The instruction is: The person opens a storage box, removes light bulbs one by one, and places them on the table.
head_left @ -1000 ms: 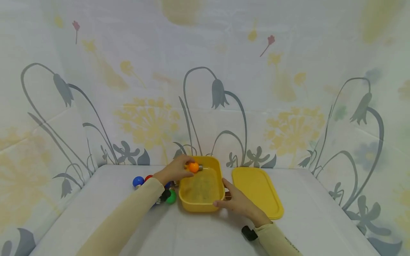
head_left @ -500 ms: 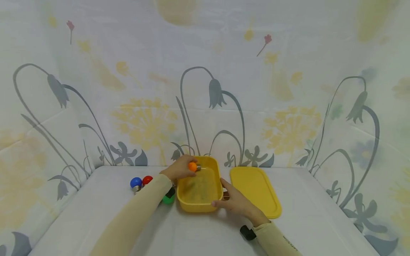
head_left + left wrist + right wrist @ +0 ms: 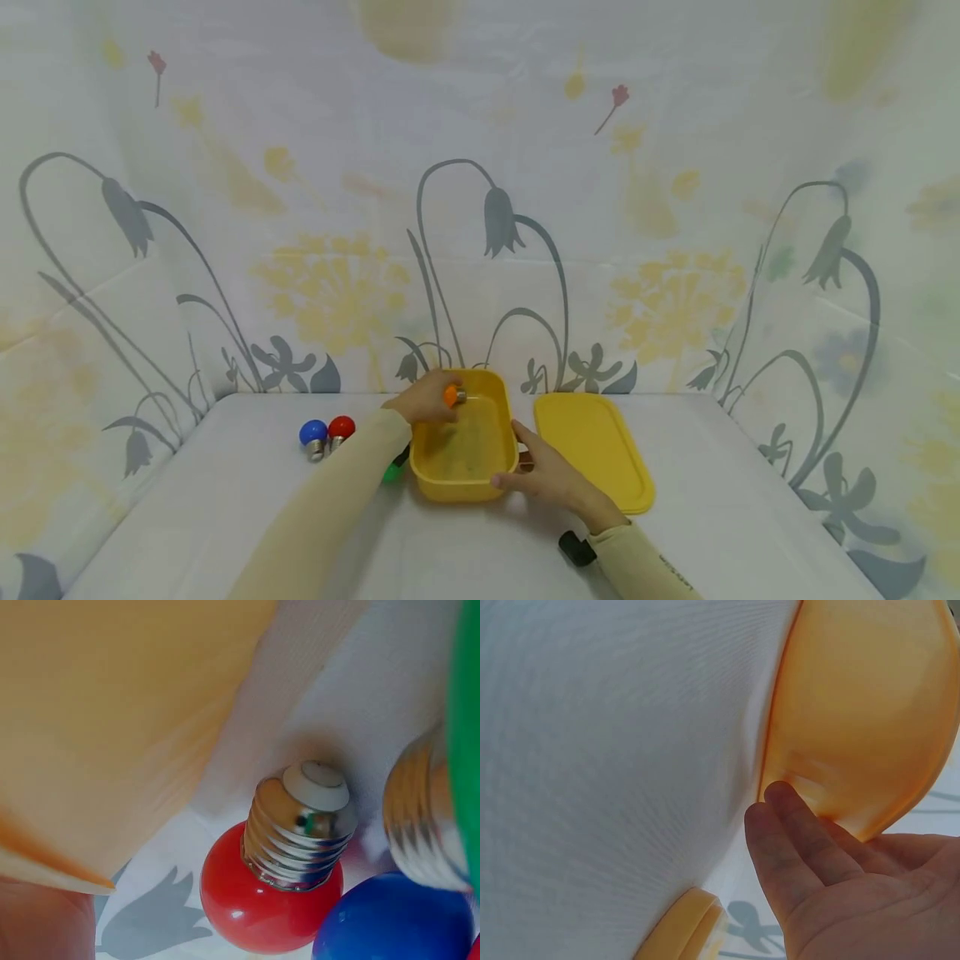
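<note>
In the head view my left hand (image 3: 426, 398) reaches over the left rim of a yellow rectangular box (image 3: 463, 490). It holds an orange light bulb (image 3: 452, 396) inside, with the metal base toward the right. My right hand (image 3: 551, 475) rests at the box's near right corner, thumb at the front rim. In the right wrist view its straight fingers (image 3: 810, 844) touch the outer wall. Left of the box lie a blue bulb (image 3: 313, 433), a red bulb (image 3: 341, 427) and a green bulb (image 3: 392, 472), partly hidden by the left sleeve. The left wrist view shows another red bulb (image 3: 262, 907) close up.
A yellow lid (image 3: 596, 454) lies flat on the white table (image 3: 442, 550), right of the box. A flowered cloth (image 3: 480, 250) hangs behind. In the left wrist view, a blue bulb (image 3: 405, 922) and a green one (image 3: 465, 750) are near the red bulb.
The left forearm has shifted right, uncovering the red bulb. The left hand stays over the box with the orange bulb, now more covered by the hand. The right hand keeps its place at the box.
</note>
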`<state>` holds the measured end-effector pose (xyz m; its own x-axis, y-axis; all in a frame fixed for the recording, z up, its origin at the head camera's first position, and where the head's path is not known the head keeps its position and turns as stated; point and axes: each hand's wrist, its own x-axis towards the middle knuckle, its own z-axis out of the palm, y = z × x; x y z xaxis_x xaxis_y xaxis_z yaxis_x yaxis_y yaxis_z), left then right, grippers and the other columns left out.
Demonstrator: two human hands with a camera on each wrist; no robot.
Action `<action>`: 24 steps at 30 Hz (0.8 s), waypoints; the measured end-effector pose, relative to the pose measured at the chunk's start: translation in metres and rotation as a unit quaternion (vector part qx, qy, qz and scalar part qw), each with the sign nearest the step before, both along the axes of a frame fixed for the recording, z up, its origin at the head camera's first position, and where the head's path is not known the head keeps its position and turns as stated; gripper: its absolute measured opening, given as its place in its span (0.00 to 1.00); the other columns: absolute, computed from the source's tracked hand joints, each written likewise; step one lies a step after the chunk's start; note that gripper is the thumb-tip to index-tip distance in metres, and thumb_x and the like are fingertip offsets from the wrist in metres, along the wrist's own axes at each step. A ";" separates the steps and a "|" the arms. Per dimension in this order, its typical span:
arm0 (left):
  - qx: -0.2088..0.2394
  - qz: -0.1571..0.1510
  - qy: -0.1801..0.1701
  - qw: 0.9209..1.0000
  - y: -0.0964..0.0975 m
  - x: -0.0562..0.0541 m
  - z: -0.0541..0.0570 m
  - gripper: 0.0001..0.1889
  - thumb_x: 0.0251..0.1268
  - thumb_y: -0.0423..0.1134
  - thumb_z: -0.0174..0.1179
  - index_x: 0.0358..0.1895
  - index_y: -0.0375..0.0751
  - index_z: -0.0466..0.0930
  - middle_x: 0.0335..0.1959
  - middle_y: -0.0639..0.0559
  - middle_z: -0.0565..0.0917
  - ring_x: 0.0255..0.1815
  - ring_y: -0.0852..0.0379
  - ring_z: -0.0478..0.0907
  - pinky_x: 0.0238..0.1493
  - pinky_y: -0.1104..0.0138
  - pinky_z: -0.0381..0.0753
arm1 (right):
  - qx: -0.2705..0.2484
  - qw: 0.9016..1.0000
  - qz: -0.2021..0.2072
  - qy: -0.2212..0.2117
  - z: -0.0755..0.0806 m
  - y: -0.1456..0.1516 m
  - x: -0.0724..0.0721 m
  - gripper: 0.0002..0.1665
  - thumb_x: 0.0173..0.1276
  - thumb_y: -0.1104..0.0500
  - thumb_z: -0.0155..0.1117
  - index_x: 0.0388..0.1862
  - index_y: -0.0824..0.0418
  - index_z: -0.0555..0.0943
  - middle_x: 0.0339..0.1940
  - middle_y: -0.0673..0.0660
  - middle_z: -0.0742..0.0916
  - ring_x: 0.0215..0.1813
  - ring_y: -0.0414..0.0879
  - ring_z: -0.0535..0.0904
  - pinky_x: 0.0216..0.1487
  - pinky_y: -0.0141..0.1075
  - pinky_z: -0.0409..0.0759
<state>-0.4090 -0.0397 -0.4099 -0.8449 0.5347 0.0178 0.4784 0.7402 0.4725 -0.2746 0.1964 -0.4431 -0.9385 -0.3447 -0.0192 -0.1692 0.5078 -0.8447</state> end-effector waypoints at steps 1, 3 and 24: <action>0.000 -0.007 0.004 1.000 0.000 0.000 0.000 0.33 0.50 0.37 0.71 0.62 0.37 0.72 0.62 0.41 0.71 0.65 0.43 0.65 0.67 0.53 0.63 | -0.001 1.000 0.001 0.001 0.000 0.000 0.000 0.60 0.59 0.44 0.70 0.78 0.61 0.45 0.72 0.62 0.66 0.55 0.47 0.76 0.56 0.43 0.76; -0.004 -0.023 0.014 1.000 0.000 0.000 0.000 0.32 0.48 0.36 0.72 0.60 0.37 0.74 0.60 0.42 0.74 0.63 0.44 0.67 0.66 0.54 0.64 | 0.001 1.000 0.002 0.004 0.000 0.000 0.000 0.60 0.59 0.44 0.70 0.78 0.61 0.45 0.72 0.62 0.65 0.55 0.48 0.76 0.56 0.43 0.76; -0.047 -0.032 0.019 0.998 0.006 0.006 0.001 0.25 0.45 0.33 0.72 0.51 0.40 0.80 0.57 0.43 0.73 0.61 0.45 0.67 0.64 0.56 0.66 | 0.008 1.000 -0.001 -0.001 0.002 0.000 0.001 0.59 0.59 0.44 0.70 0.78 0.60 0.46 0.70 0.60 0.68 0.55 0.47 0.76 0.54 0.42 0.77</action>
<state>-0.4028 -0.0334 -0.4088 -0.8083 0.5888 -0.0029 0.5429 0.7471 0.3834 -0.2740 0.1964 -0.4411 -0.9389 -0.3431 -0.0271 -0.1666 0.5218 -0.8366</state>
